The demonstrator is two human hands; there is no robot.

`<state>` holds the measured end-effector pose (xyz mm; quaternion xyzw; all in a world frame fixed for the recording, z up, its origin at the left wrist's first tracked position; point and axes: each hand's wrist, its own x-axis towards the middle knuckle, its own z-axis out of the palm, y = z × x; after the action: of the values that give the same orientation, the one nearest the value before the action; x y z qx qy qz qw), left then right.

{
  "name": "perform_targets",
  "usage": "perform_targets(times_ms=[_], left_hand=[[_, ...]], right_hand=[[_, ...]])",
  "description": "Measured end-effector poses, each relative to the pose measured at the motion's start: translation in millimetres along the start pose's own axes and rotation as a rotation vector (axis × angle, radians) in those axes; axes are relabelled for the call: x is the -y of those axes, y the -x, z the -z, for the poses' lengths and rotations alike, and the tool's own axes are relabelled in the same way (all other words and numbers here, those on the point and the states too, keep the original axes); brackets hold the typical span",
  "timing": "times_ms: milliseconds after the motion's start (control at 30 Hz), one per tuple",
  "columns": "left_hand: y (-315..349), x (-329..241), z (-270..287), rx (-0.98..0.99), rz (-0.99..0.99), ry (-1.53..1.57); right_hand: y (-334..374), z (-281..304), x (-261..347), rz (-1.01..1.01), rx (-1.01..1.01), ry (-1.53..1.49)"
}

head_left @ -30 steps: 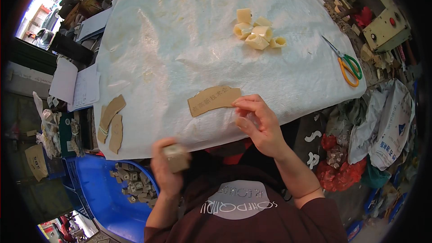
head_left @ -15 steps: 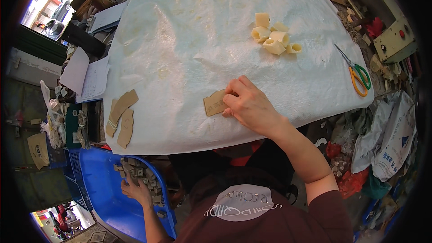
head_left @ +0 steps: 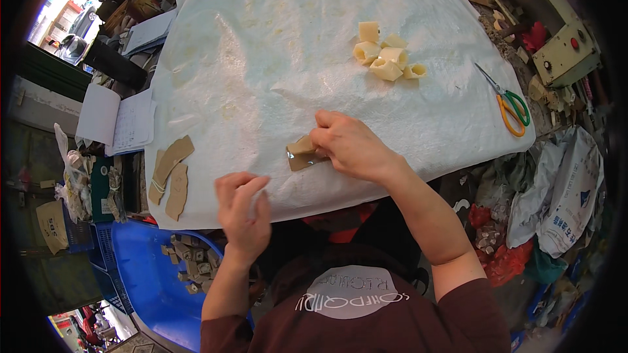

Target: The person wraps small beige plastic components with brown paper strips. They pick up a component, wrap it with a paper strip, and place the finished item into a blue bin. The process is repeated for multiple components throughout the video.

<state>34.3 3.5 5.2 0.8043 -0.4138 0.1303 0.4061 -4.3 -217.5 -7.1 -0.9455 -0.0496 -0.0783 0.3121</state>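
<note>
My right hand (head_left: 353,145) is closed in a pinch on a small piece of brown cardboard (head_left: 309,160) near the front of the table. The upper part of the cardboard looks bent, and a small shiny spot shows at its left end; the fingers hide its right end. My left hand (head_left: 243,214) is raised over the table's front edge, its fingers loosely curled and apart, with nothing visible in it. Left of it lie more cardboard strips (head_left: 173,160), one with a band round it. Below, a blue basin (head_left: 140,287) holds several small grey-brown blocks (head_left: 193,258).
White sheeting (head_left: 261,59) covers the table. Several pale yellow tape rolls (head_left: 386,59) sit toward the back right, and scissors (head_left: 507,101) with green and orange handles lie at the right edge. An open notebook (head_left: 124,121) rests at the left. Plastic bags (head_left: 569,196) crowd the right side.
My left hand has come up out of the blue basin to the table's front edge. The cardboard in my right hand now looks bent, with its written face no longer showing.
</note>
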Motion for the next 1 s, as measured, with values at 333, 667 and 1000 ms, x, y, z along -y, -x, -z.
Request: perform_targets(times_ms=[333,667,1000], left_hand=[[-4,-1,-27,0.147,0.06,0.076],[5,5,-38,0.106,0.03,0.034],[7,-2,-50,-0.066,0.111,0.05]], right_hand=[[-1,15,-10,-0.031,0.102,-0.136],[-5,7,0,-0.001,0.082,-0.126],[-11,9,11,-0.06,0.143,-0.127]])
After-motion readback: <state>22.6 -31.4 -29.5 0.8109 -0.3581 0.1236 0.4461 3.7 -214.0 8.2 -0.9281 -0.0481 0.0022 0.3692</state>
